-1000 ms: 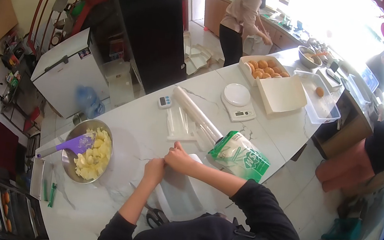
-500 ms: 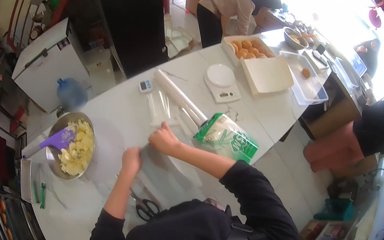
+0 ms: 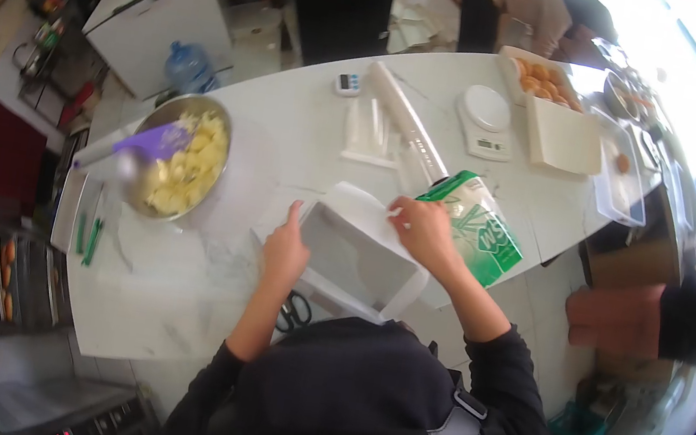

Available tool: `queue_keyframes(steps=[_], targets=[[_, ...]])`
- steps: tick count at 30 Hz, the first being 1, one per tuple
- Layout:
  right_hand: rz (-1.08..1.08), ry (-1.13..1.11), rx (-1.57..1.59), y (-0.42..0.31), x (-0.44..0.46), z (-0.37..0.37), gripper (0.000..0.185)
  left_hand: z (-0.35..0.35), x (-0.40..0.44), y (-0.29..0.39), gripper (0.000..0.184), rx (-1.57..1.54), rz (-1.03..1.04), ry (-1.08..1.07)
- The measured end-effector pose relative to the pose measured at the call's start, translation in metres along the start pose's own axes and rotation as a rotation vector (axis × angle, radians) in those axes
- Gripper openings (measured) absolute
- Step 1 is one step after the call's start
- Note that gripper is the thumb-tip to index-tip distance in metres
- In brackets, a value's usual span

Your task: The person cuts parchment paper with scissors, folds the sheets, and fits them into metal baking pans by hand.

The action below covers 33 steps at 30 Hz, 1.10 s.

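A long rectangular container (image 3: 356,264), whitish and see-through, stands on the marble table in front of my body. My left hand (image 3: 287,243) is at its left edge, index finger stretched out and the other fingers curled. Over its right back corner, my right hand (image 3: 423,226) pinches the edge of a thin whitish sheet (image 3: 361,205). Just right of that hand lies a green and white packet (image 3: 483,229). Black scissors (image 3: 294,311) lie by the container's near left side, partly hidden by my body.
A steel bowl (image 3: 220,164) holds yellow chunks and a purple spatula (image 3: 152,141). Farther back are a plastic roll (image 3: 407,123), a timer (image 3: 347,83), a scale (image 3: 484,123) and a box of buns (image 3: 541,82). Other people are beyond the table and at the right.
My hands have moved apart, the right one away to the right with the sheet's edge. The container's open top now shows between them. The camera view has shifted.
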State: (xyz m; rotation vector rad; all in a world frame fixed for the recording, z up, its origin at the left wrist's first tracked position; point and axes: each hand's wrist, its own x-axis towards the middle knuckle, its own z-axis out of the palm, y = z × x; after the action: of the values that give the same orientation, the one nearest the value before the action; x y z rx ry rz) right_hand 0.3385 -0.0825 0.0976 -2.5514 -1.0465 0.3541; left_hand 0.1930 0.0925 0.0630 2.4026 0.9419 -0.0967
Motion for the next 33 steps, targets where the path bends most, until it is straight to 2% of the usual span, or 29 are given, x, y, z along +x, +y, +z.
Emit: queue_keyframes(steps=[1, 3, 6, 7, 10, 13, 15, 17, 18, 21, 29, 33], targets=[[-0.02, 0.075, 0.005, 0.01, 0.001, 0.006, 0.018, 0.006, -0.001, -0.002, 0.063, -0.023, 0.071, 0.168], [-0.039, 0.188, 0.07, 0.021, 0.003, 0.013, 0.016, 0.02, 0.0, -0.005, 0.06, -0.057, 0.23, 0.498], [-0.069, 0.394, 0.126, 0.007, -0.004, 0.011, 0.019, -0.01, -0.002, 0.014, 0.05, 0.07, 0.539, 0.632], [-0.083, 0.471, 0.134, 0.0, -0.007, 0.009, 0.021, -0.011, 0.005, 0.015, 0.045, 0.033, 0.623, 0.58], [-0.095, 0.512, 0.029, -0.017, -0.022, 0.013, 0.028, -0.004, 0.027, 0.011, 0.03, -0.03, 0.887, 0.41], [-0.166, 0.325, -0.013, -0.005, -0.027, 0.033, 0.031, 0.005, 0.044, 0.008, 0.02, 0.012, 1.106, 0.25], [-0.184, 0.311, -0.033, -0.003, -0.029, 0.044, 0.022, 0.006, 0.052, 0.007, 0.017, 0.064, 1.17, 0.197], [-0.212, 0.328, -0.058, 0.004, -0.028, 0.055, 0.015, 0.004, 0.056, 0.008, 0.015, 0.133, 1.122, 0.118], [-0.182, 0.254, -0.043, 0.003, -0.029, 0.051, 0.007, 0.003, 0.058, 0.009, 0.014, 0.166, 1.102, 0.08], [-0.163, 0.214, -0.23, 0.003, -0.027, 0.055, 0.009, 0.009, 0.061, 0.005, 0.01, -0.011, 1.085, 0.074], [-0.357, 0.301, -0.236, -0.013, -0.011, 0.061, 0.008, 0.005, 0.048, 0.012, 0.008, -0.334, 0.717, -0.044], [-0.423, 0.283, -0.304, -0.026, 0.002, 0.064, 0.008, 0.015, 0.058, 0.001, 0.009, -0.382, 0.782, 0.002]])
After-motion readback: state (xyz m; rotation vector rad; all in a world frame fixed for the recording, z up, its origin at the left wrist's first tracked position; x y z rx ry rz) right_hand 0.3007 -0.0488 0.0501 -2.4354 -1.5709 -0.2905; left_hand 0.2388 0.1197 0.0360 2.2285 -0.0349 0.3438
